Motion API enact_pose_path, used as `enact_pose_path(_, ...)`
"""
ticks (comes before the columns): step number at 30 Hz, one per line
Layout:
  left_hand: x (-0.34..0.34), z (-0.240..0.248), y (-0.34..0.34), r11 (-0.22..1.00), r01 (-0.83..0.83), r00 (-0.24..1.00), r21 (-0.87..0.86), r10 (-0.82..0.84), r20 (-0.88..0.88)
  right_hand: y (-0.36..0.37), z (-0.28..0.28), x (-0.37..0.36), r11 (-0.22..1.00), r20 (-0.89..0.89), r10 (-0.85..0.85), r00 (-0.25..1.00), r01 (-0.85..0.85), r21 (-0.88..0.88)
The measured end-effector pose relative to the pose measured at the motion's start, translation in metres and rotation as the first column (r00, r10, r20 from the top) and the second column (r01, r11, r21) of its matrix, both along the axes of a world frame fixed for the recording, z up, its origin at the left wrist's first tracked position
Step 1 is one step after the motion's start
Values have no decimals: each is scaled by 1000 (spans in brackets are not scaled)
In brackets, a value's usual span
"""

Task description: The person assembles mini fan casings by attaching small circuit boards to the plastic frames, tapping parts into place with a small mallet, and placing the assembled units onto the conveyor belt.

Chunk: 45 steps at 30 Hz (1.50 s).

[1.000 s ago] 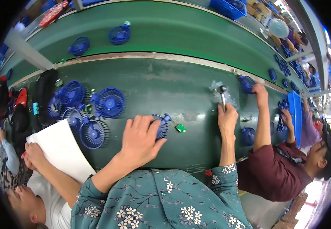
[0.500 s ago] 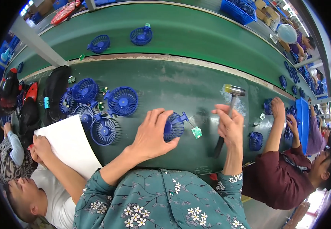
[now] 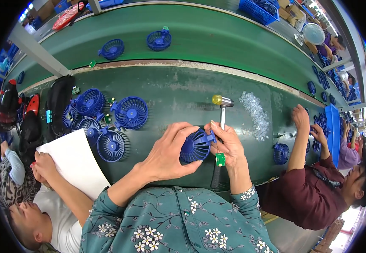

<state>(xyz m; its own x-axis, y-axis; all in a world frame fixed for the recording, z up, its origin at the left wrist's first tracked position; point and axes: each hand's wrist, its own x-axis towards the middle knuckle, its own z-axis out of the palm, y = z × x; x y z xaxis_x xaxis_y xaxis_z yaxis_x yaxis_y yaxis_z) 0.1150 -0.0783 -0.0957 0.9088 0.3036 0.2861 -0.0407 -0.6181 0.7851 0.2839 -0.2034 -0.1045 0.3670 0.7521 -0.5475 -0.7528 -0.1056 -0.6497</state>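
My left hand (image 3: 161, 148) is closed around a round blue fan housing (image 3: 195, 147), its slatted cage facing up between thumb and fingers. My right hand (image 3: 232, 147) grips a small hammer (image 3: 223, 110) with a yellow and silver head and a black handle end. The right thumb and forefinger are at the housing's short stem; whether they pinch it or only touch it I cannot tell. From the stem a small green circuit board (image 3: 220, 159) hangs on thin wires beside the right hand's fingers.
Several blue fan housings (image 3: 131, 113) with green boards lie at left. A heap of clear small pieces (image 3: 255, 116) lies right of the hammer. Beyond a ledge, a green conveyor belt (image 3: 216, 42) carries more housings. Co-workers sit close on both sides, one with white paper (image 3: 75, 160).
My right hand has moved left with the hammer and come up to the housing's stem. The circuit board now hangs closer to the housing. The heap of clear pieces is now uncovered.
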Motion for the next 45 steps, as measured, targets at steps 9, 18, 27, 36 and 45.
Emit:
enact_pose_path(9, 3, -4, 3, 994, -13, 1000, -111, 11, -18, -4, -11, -2, 986, -15, 7, 1000, -4, 168)
enact_pose_path(18, 12, 6, 6, 996, -86, 983, 36, 91, -162, -5, 1, 5, 997, 210, -45, 977, 31, 68)
enact_pose_path(27, 107, 40, 61, 980, -158, 978, 118, 172, -115, 5, 11, 30, 903, 666, -353, 658, 426, 58)
enact_pose_path(36, 175, -31, 185, 659, -365, 877, 658, 481, 5, -13, 14, 23, 929, 562, -327, 760, 367, 45)
enact_pose_path(45, 165, 3, 141, 703, -288, 891, 650, 446, -88, -3, 12, 11, 970, 589, -184, 787, 241, -18)
